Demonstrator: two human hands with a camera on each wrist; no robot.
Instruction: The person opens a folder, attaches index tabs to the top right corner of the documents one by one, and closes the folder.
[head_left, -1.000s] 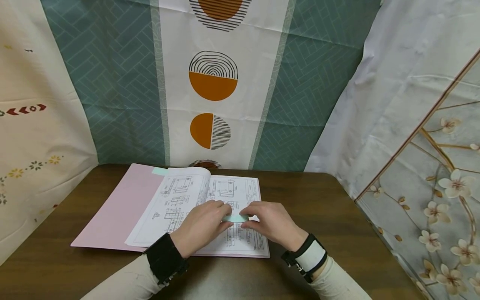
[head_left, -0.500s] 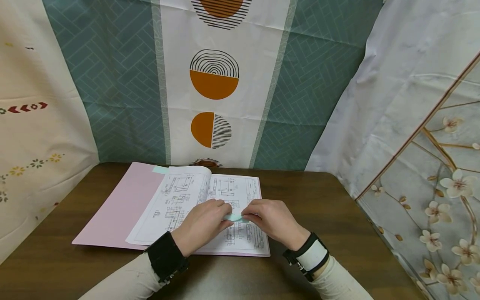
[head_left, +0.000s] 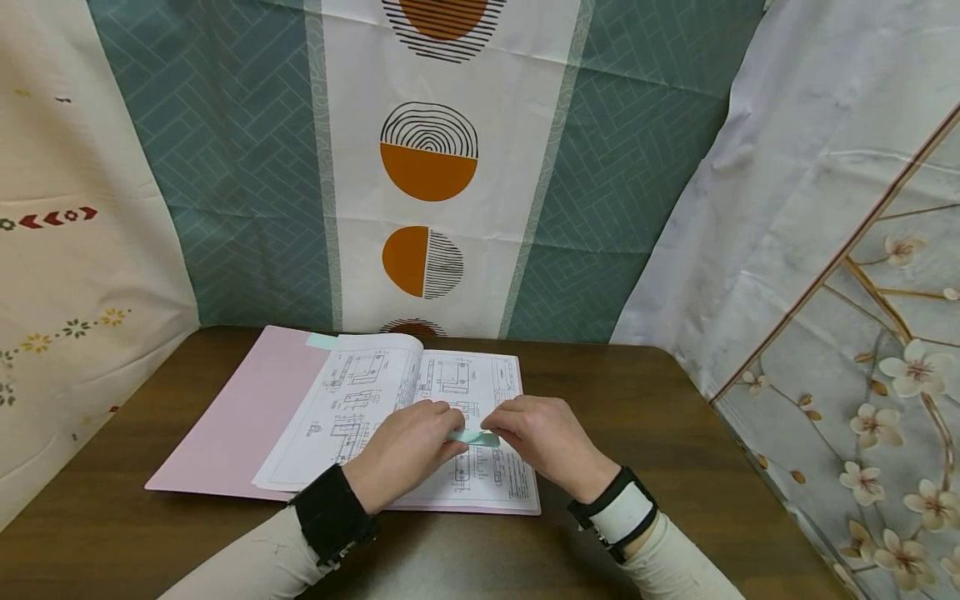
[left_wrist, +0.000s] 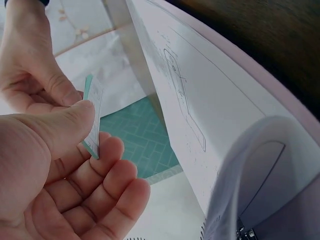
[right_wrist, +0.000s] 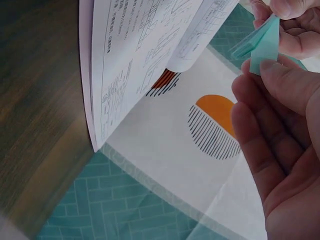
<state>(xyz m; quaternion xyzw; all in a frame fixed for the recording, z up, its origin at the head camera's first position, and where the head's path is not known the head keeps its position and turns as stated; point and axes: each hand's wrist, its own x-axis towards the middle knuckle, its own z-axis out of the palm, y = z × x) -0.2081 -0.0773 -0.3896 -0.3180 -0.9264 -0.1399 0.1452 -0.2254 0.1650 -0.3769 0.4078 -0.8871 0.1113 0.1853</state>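
Note:
A small mint-green sticky note pad (head_left: 476, 437) is held above the right page of an open book of technical drawings (head_left: 468, 367). My left hand (head_left: 408, 442) pinches the pad's left end between thumb and fingers; the left wrist view shows the pad's printed back (left_wrist: 94, 117) edge-on. My right hand (head_left: 551, 437) pinches a green sheet (right_wrist: 266, 45) at the pad's right end. In the right wrist view that sheet is bent away from the rest of the pad at one end. Part of the pad is hidden behind fingers.
The book's pink cover (head_left: 240, 408) lies spread to the left, with a mint-green note (head_left: 321, 341) near its top edge. The left page curls up at the spine. Below is a brown wooden table (head_left: 615, 400); patterned cloths (head_left: 630, 167) hang behind and at the sides.
The right hand's fingers have closed in on the pad's right end, and the green sheet there has bent away from the pad. The left hand has stayed nearly in place.

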